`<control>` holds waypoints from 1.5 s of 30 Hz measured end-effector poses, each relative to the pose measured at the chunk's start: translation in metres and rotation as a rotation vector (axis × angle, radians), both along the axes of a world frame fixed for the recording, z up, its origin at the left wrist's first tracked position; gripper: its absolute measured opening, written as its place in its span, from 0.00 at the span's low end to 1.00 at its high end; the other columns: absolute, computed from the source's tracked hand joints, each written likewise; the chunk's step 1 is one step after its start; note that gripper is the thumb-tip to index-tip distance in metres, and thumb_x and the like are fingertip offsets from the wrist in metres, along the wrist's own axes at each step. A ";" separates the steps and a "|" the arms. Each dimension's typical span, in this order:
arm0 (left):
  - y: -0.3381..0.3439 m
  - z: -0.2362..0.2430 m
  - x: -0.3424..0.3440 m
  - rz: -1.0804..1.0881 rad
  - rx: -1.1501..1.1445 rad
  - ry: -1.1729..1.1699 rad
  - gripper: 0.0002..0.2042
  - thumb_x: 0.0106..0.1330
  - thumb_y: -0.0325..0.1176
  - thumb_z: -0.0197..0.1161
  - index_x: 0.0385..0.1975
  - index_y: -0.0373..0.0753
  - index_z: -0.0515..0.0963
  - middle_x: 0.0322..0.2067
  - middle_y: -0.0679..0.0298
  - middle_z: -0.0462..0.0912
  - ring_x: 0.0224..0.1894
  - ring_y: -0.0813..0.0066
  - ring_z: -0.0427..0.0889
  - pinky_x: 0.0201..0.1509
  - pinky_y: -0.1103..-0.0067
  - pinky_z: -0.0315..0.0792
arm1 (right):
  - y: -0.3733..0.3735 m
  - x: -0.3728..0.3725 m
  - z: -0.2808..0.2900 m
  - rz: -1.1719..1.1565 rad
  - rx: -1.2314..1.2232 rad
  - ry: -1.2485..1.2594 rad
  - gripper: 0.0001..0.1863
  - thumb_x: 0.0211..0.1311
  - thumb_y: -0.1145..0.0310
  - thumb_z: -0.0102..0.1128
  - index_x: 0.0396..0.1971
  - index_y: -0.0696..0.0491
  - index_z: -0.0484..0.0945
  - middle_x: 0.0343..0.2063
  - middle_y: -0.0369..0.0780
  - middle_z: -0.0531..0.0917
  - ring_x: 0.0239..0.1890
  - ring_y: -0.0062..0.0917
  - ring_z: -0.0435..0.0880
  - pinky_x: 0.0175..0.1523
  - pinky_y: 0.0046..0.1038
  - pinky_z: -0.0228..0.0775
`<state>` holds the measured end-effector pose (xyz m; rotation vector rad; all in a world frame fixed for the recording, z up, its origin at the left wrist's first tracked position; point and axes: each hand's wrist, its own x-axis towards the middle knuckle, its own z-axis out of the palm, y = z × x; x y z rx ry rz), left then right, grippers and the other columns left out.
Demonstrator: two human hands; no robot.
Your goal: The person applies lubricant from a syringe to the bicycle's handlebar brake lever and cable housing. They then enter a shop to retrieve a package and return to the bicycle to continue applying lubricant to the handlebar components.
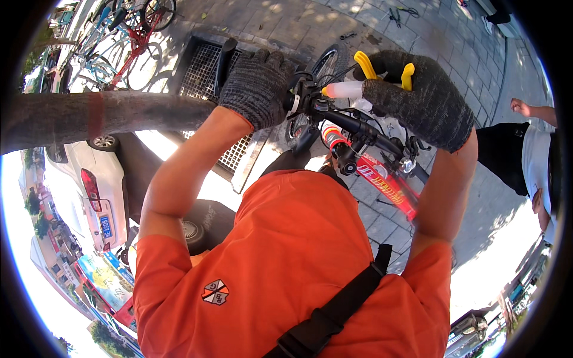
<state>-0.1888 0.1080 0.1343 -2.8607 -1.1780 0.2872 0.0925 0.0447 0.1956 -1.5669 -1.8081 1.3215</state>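
Both my hands wear dark grey knitted gloves. My left hand (256,86) is closed on the left end of a bicycle's black handlebar (364,128), beside the lever clamps; a black rounded bar end (225,56) sticks up next to it. In my right hand (427,98) is a small translucent bottle (346,89) with an orange tip, pointing at the brake lever mount (307,92). Two yellow handles (365,64) also stick out of this hand; the rest of that tool is hidden. Below the handlebar runs the bicycle's red frame (388,185).
A tree trunk (119,115) crosses at left, beside a metal grate (203,71). Parked bicycles (134,45) stand at far left, a white car (89,191) below. Another person (519,155) stands at right. Tools (395,17) lie on the paving.
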 end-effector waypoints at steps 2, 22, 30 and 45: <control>0.001 0.001 0.001 0.011 -0.027 0.026 0.27 0.56 0.43 0.70 0.54 0.35 0.80 0.54 0.48 0.80 0.60 0.51 0.78 0.64 0.59 0.72 | -0.001 0.000 -0.003 0.007 0.008 0.001 0.22 0.70 0.65 0.70 0.59 0.57 0.81 0.40 0.42 0.90 0.38 0.22 0.90 0.44 0.25 0.86; -0.001 0.000 0.001 -0.021 0.040 0.029 0.26 0.57 0.42 0.69 0.54 0.35 0.81 0.53 0.49 0.80 0.59 0.52 0.78 0.63 0.60 0.71 | -0.021 -0.005 0.003 -0.171 -0.016 0.141 0.21 0.69 0.65 0.70 0.58 0.57 0.82 0.36 0.42 0.90 0.31 0.20 0.88 0.36 0.22 0.82; 0.002 -0.011 -0.003 -0.041 0.079 -0.005 0.23 0.51 0.40 0.71 0.46 0.36 0.81 0.45 0.51 0.80 0.53 0.53 0.79 0.59 0.59 0.72 | -0.022 0.000 -0.011 -0.163 0.014 0.166 0.21 0.68 0.66 0.70 0.57 0.58 0.83 0.34 0.41 0.89 0.31 0.19 0.87 0.34 0.20 0.80; -0.003 -0.009 -0.001 0.032 0.044 0.002 0.26 0.51 0.40 0.71 0.50 0.35 0.80 0.50 0.47 0.80 0.56 0.51 0.79 0.64 0.59 0.70 | -0.044 -0.024 -0.152 -0.796 0.257 1.047 0.19 0.74 0.66 0.62 0.59 0.59 0.78 0.36 0.48 0.89 0.31 0.28 0.88 0.35 0.27 0.81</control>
